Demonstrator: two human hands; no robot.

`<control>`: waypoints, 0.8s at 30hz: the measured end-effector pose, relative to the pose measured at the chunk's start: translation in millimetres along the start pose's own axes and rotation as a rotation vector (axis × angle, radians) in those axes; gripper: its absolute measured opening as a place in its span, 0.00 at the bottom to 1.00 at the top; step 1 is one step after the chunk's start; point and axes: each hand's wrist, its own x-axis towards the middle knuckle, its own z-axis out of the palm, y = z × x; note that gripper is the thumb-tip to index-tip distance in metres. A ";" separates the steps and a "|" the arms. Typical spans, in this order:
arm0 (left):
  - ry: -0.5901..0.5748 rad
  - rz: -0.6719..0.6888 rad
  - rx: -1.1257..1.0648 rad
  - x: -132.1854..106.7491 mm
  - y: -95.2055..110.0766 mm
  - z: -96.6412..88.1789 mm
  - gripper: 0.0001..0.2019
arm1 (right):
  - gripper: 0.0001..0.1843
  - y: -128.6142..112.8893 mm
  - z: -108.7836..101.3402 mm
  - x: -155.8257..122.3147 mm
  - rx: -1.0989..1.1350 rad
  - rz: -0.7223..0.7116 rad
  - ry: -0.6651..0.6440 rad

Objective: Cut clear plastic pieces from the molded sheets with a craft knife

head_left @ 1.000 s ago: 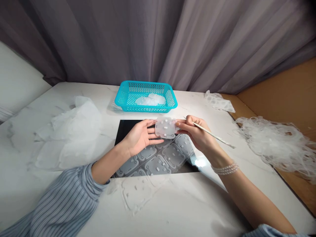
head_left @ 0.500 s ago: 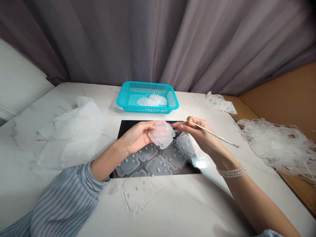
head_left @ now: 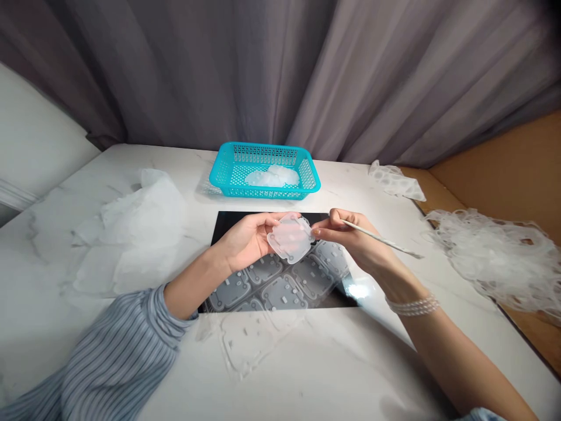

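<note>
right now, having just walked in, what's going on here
A person's left hand holds a translucent piece; the right hand has its fingers at the edge and also holds a thin stick. Below, a sheet of similar pieces lies partly on a dark panel. Beyond stands a turquoise basket with white pieces inside.

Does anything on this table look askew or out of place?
The clear sheet lies slanted past the near edge of the black mat, and the tangled scraps straddle the right edge of the table. Nothing looks spilled.
</note>
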 end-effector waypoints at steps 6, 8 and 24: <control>0.009 -0.009 -0.033 -0.1 1.5 -0.2 0.21 | 0.25 1.0 -1.1 0.0 0.014 0.003 0.003; 0.016 -0.014 -0.046 -0.6 2.2 0.3 0.22 | 0.25 1.1 -0.9 0.2 0.018 0.005 0.013; 0.097 0.140 0.306 9.4 12.3 -5.7 0.17 | 0.19 2.0 -12.9 7.7 0.155 0.020 0.145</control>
